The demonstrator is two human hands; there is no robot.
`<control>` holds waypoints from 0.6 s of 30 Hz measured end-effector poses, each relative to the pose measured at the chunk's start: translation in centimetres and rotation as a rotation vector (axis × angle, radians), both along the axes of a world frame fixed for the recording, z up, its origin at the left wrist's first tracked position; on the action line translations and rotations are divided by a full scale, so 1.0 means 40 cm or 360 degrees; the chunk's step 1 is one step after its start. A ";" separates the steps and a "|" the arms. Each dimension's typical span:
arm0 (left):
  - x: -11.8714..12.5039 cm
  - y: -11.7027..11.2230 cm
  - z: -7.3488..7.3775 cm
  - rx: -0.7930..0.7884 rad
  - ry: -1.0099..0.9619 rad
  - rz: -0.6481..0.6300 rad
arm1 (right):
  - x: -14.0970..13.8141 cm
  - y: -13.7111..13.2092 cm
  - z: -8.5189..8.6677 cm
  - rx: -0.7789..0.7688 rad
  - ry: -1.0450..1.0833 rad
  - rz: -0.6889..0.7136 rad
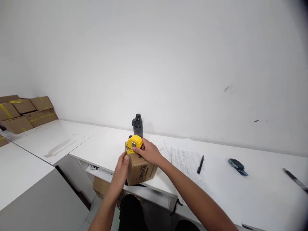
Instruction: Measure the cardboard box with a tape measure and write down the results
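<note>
A small cardboard box (141, 171) with printed lettering stands near the front edge of the white table (240, 192). On top of it rests a yellow tape measure (134, 141). My right hand (149, 150) is closed around the tape measure's right side. My left hand (122, 166) pinches the short yellow tape end at the box's upper left corner. A dark bottle (137, 125) stands just behind the box.
A written sheet of paper (186, 163) with a black pen (200, 164) lies right of the box. Farther right lie a dark blue object (237, 166) and another pen (295, 180). Several cardboard boxes (26, 112) are stacked at far left. Another box (102, 186) sits under the table.
</note>
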State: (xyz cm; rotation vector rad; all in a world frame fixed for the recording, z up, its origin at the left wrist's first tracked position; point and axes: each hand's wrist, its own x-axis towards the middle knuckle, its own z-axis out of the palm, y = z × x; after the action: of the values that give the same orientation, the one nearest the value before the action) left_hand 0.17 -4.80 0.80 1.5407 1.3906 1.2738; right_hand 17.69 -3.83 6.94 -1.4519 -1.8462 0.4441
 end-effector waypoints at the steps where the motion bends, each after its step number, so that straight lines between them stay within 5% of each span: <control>1: 0.014 -0.015 -0.004 -0.0060 -0.0107 -0.0007 | -0.006 -0.003 0.000 0.0020 -0.0028 0.0002; 8: 0.090 0.021 -0.008 -0.0145 -0.0582 -0.0315 | 0.024 0.037 0.043 -0.0064 -0.0320 0.0325; 18: 0.105 0.059 -0.047 0.0157 -0.0426 0.0082 | 0.078 0.066 0.092 -0.0092 -0.0894 0.0262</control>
State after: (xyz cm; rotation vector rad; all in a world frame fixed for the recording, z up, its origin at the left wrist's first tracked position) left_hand 4.35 -2.44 -1.08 1.3462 1.2182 1.5377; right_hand 20.80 -1.21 10.61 -1.5787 -2.4228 0.1731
